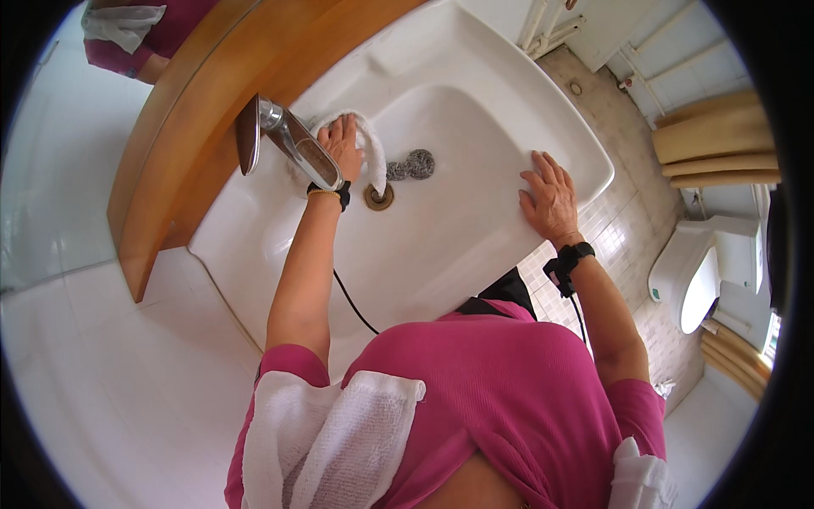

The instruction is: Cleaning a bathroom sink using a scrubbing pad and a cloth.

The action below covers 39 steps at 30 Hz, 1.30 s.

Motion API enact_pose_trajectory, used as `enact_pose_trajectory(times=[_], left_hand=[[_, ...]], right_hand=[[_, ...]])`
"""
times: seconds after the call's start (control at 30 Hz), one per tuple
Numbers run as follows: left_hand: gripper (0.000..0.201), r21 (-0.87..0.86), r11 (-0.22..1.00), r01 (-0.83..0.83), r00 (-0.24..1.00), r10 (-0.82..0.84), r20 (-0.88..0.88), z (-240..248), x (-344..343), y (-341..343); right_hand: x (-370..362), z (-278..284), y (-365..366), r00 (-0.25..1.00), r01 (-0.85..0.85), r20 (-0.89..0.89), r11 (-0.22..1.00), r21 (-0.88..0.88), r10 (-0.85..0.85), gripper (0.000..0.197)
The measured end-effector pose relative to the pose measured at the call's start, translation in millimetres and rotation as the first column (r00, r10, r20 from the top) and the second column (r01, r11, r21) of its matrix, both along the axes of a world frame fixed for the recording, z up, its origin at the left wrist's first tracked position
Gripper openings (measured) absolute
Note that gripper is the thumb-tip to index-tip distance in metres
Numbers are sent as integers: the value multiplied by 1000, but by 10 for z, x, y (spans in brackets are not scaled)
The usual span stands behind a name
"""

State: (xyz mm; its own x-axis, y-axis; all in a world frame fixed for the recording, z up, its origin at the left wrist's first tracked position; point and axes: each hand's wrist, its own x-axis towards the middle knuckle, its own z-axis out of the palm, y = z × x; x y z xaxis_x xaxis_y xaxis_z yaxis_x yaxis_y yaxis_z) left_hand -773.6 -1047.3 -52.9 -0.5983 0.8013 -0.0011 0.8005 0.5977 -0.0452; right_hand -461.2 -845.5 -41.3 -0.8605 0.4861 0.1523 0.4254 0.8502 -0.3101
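floor: small beige tiles [606, 225] | toilet [691, 284] white, right | wall: wooden ledge [182, 127] | daylight

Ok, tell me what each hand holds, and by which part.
Left hand grips a white cloth by its bunched upper end. Right hand holds nothing, flat on the sink rim.

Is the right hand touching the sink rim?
Touching. The head view shows the right hand lying flat, palm down with fingers spread, on the white sink's rim, with no gap visible beneath it.
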Motion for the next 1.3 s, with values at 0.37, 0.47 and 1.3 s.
enact_pose_trajectory(times=[0.37,0.47,1.3], left_hand=[[56,106,988,110,993,-114,36,-170,34,-475],[62,79,994,70,993,-77,86,-250,-67,-321],[59,-91,973,-211,953,226,202,126,39,-1097]], right_hand=[[14,8,9,1000,9,4,1000,-28,-8,26],[4,25,0,999,8,39,1000,-15,-8,27],[44,-57,8,1000,4,-23,1000,4,-4,26]])
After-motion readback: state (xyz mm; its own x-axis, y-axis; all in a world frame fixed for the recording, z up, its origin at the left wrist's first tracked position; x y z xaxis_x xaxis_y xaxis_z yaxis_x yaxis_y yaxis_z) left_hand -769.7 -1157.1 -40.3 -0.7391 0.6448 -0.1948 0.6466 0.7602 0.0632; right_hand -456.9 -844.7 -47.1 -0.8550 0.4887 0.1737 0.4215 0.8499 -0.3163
